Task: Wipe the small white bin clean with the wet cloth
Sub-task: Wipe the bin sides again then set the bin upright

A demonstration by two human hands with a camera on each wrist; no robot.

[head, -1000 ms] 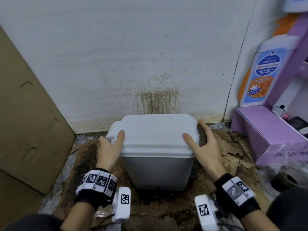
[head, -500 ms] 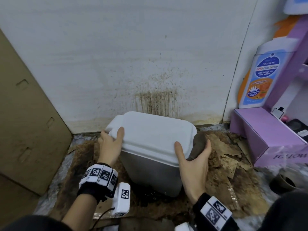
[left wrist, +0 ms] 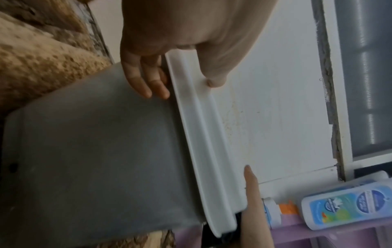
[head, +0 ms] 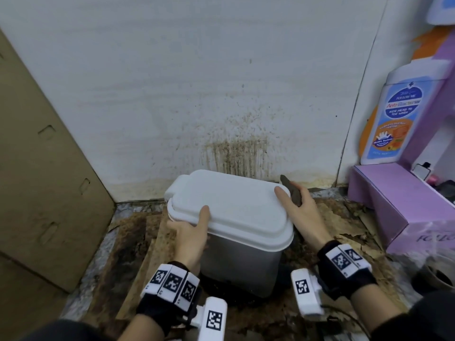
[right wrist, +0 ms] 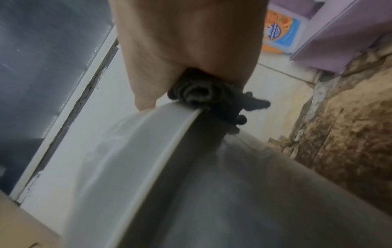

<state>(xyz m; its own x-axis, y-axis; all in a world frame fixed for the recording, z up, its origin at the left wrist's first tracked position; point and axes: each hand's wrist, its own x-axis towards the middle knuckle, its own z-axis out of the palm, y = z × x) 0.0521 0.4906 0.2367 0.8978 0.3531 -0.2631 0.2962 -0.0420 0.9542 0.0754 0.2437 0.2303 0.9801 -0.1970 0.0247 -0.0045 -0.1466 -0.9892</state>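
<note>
The small bin point(head: 236, 212) has a white lid and a grey body and stands on the floor, turned askew to the wall. My left hand point(head: 189, 232) grips the lid's front left rim; the left wrist view shows its thumb on top and its fingers point(left wrist: 146, 80) under the rim on the grey side point(left wrist: 95, 159). My right hand point(head: 300, 212) holds a dark bunched cloth point(head: 293, 193) against the bin's far right end, thumb resting on the lid. The right wrist view shows the cloth point(right wrist: 203, 94) pressed at the lid's edge point(right wrist: 131, 151).
A brown cardboard panel point(head: 37, 168) leans at the left. The white wall point(head: 236, 153) behind the bin is stained. A purple display box point(head: 406, 200) with a big bottle cut-out point(head: 394, 119) stands at the right. Soggy torn cardboard point(head: 138, 242) covers the floor; a dark cup point(head: 433, 279) sits bottom right.
The bin has turned so its right end lies nearer me. My right hand moved with the cloth from the front right corner to the far right end. The left hand kept its grip.
</note>
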